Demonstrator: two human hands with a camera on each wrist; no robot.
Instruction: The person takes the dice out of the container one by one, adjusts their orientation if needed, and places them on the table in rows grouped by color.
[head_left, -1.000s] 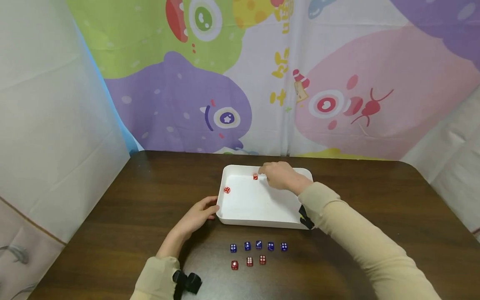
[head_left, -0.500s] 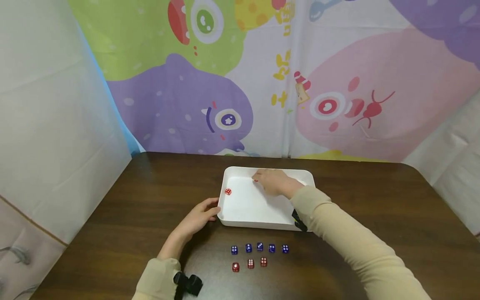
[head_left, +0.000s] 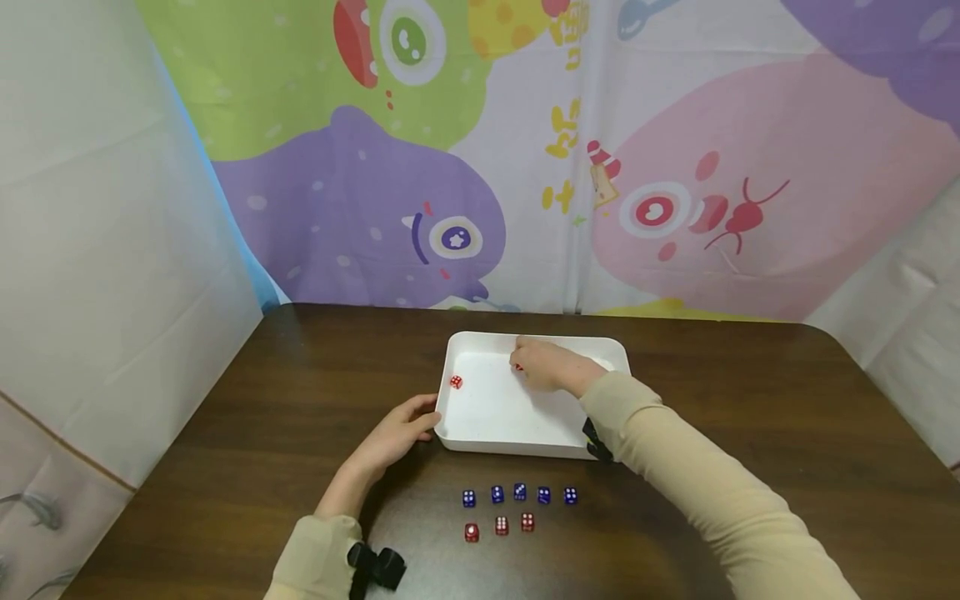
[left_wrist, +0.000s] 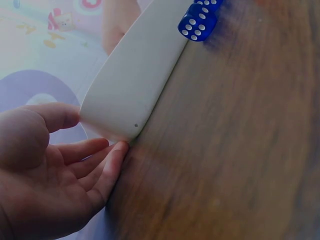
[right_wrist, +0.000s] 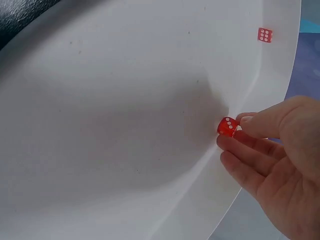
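My right hand is inside the white tray, pinching a red die between thumb and fingertips. In the right wrist view that die is at the tray's far wall. Another red die lies in the tray toward its left side. My left hand rests against the outside of the tray's left front corner; in the left wrist view its thumb and loosely extended fingers touch the wall. In front of the tray are a row of several blue dice and a row of three red dice.
The brown wooden table spreads out on both sides of the tray. A cartoon-printed curtain hangs behind it, and a plain pale sheet hangs at the left.
My right hand has come down to the red die near the tray's far wall, gripped it, and shifted it slightly right. The left hand stays at the corner.
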